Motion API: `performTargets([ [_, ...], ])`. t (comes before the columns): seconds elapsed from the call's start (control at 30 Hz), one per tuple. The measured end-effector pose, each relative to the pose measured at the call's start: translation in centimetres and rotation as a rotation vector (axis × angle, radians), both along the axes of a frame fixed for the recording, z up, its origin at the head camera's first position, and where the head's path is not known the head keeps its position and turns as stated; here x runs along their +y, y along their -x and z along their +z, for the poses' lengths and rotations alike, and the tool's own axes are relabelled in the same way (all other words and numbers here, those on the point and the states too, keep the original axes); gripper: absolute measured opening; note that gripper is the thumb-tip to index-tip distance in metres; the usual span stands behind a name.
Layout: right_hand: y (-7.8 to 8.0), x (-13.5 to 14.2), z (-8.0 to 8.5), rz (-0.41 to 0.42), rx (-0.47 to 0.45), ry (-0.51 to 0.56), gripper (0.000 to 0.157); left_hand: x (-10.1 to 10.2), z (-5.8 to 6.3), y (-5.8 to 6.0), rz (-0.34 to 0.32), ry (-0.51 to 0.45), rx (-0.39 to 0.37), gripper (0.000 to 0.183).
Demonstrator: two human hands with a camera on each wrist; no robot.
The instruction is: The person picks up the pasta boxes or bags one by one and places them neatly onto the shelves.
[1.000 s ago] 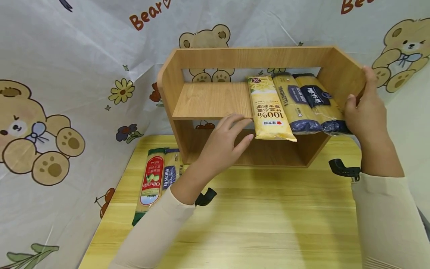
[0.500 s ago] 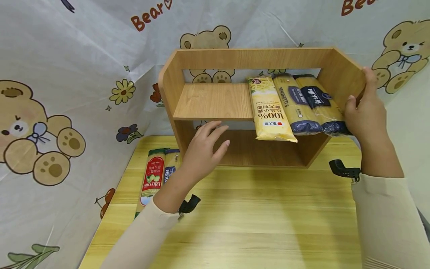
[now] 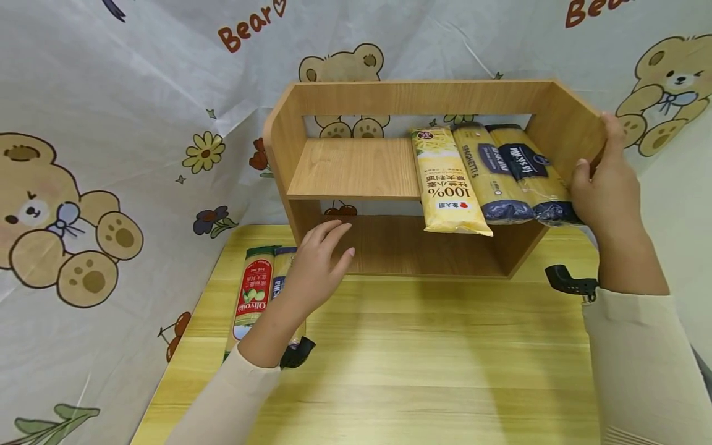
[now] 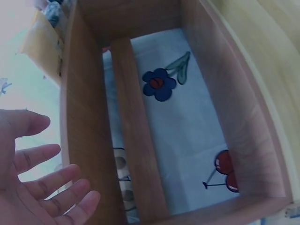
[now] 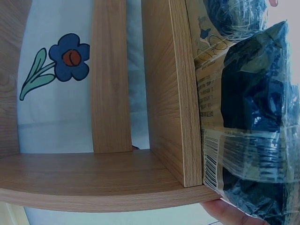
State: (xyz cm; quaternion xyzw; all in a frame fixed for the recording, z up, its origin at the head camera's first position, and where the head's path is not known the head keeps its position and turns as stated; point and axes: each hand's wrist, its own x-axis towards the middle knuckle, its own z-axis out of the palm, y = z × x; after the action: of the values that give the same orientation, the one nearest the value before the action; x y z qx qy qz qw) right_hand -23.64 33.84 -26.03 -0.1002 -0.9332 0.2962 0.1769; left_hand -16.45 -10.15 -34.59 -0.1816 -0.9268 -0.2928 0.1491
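Observation:
A wooden two-tier shelf (image 3: 356, 167) stands at the back of the table. On its upper board lie a yellow pasta pack (image 3: 447, 185) and two spaghetti packs (image 3: 492, 176) with dark blue ends, side by side and jutting past the front edge. My right hand (image 3: 612, 185) grips the shelf's right side panel, thumb toward the inside. My left hand (image 3: 314, 272), fingers spread and holding nothing, is in front of the shelf's lower left corner. It partly covers a blue-labelled spaghetti pack (image 3: 280, 272); beside that lies a red-labelled Olivoilà pasta pack (image 3: 256, 287), its lower end hidden by my arm.
The pale wooden table (image 3: 434, 352) spreads in front of the shelf. Behind and to the left hangs a white cloth (image 3: 156, 80) printed with bears and flowers. The lower tier's back is partly open, with the cloth showing through.
My left hand has moved away from the yellow pasta pack, leftward and down toward the packs on the table. My right hand stays on the shelf's side panel.

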Motion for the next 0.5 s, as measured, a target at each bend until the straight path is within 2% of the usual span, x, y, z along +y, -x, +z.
performTargets([
  [0.2, 0.0, -0.1, 0.0, 0.003, 0.002, -0.001, 0.069, -1.3, -1.5, -0.3, 0.065, 0.024, -0.032, 0.047],
  [0.5, -0.1, -0.1, 0.0, -0.001, 0.008, -0.003, 0.069, -3.1, -4.1, -1.2, 0.128, -0.002, -0.144, 0.048],
])
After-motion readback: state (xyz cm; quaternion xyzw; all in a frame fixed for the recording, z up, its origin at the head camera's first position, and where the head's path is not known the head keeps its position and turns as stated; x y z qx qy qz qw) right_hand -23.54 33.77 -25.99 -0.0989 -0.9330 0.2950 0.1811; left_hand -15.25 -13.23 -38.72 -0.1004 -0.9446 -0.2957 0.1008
